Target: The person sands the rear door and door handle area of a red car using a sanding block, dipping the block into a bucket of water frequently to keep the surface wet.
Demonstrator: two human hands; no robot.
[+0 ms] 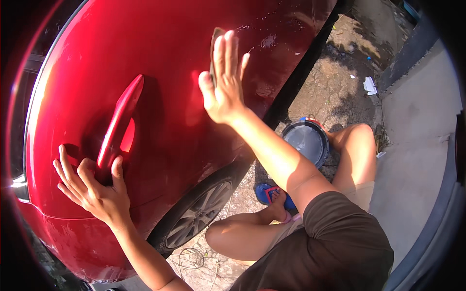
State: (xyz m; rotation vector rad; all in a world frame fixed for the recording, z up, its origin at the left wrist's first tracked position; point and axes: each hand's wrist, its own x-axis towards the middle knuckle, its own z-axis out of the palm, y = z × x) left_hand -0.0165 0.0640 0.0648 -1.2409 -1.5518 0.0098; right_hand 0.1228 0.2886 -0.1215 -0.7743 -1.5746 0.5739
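Note:
My right hand [224, 92] lies flat against the red car's door panel [179, 53], its fingers stretched out over a thin grey-green wiping cloth [213, 48]. Only the edge of that cloth shows beside the index finger; the rest is hidden under the hand. To the left, my left hand [97, 189] is spread on the bodywork at the lower end of the red door handle [119, 119]. Its thumb and index finger come to either side of the handle end, and whether they touch it I cannot tell. Nothing shows in the left hand.
A round dark basin [306, 140] of cloudy water stands on the ground near my bent leg. The car's wheel [199, 213] is below the panel. Blue sandals [267, 193] are under my feet, a thin cable [191, 257] lies near the wheel, and a grey wall [422, 111] runs along the right.

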